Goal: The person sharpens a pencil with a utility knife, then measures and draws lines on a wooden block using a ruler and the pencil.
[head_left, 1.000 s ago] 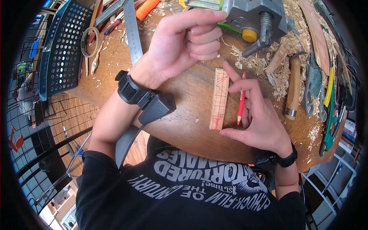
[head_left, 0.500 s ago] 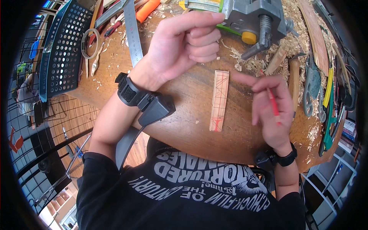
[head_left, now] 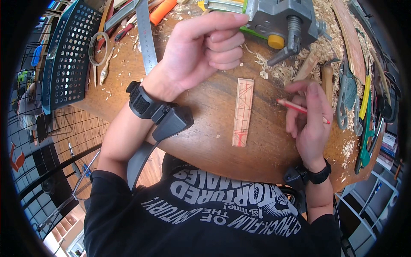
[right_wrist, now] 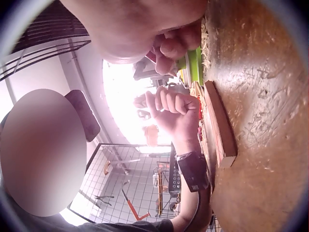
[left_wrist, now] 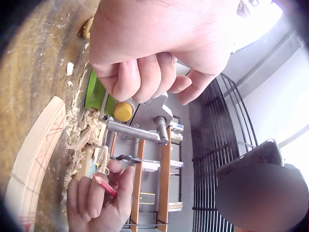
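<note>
My left hand (head_left: 201, 53) is raised over the bench with its fingers curled into the palm, and nothing shows in it. Its knuckles are close to the metal vise (head_left: 282, 21) in the head view. Over the right part of the bench, my right hand (head_left: 314, 124) holds a red pencil (head_left: 295, 106) between its fingers, apart from the wood. Between the two hands a narrow strip of wood (head_left: 242, 111) lies flat, marked with red pencil lines, including crossed diagonals. The left wrist view also shows the pencil (left_wrist: 107, 186) and the marked strip (left_wrist: 36, 159).
Wood shavings (head_left: 267, 70) lie around the vise. A wooden-handled tool (head_left: 329, 79), shears (head_left: 349, 92) and other tools line the right side. At left are a perforated basket (head_left: 68, 55), a tape roll (head_left: 99, 49), a steel ruler (head_left: 147, 40) and an orange handle (head_left: 162, 12).
My right hand has moved right, away from the wood strip, and the pencil in it has swung from upright to nearly crosswise. My left hand has stayed almost still.
</note>
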Demonstrator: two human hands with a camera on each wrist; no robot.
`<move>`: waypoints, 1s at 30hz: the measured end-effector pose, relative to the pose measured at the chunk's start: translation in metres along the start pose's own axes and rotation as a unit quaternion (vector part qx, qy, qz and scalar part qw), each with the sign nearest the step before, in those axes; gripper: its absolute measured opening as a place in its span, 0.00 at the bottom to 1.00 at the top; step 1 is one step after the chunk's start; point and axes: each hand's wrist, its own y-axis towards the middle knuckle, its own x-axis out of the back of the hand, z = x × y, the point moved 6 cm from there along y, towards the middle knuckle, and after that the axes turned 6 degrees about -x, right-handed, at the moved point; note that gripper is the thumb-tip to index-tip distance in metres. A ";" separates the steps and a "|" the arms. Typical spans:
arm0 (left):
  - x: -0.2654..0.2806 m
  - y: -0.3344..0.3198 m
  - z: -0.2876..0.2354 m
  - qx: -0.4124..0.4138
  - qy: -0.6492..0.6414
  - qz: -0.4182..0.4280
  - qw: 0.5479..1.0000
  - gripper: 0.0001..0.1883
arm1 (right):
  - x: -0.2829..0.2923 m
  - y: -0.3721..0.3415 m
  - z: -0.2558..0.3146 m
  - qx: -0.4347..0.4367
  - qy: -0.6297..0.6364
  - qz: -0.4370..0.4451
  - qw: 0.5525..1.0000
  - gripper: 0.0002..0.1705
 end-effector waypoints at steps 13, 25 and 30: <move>0.001 -0.001 0.004 0.064 0.027 0.058 0.996 0.18 | 0.002 0.004 -0.008 0.023 -0.005 0.009 1.000 0.10; 0.001 -0.002 0.010 0.099 0.084 0.018 0.991 0.17 | -0.014 -0.007 -0.002 -0.024 -0.052 0.087 0.995 0.14; 0.002 -0.007 0.013 0.177 0.230 -0.015 0.957 0.09 | -0.025 -0.008 0.007 0.143 -0.217 0.113 0.959 0.15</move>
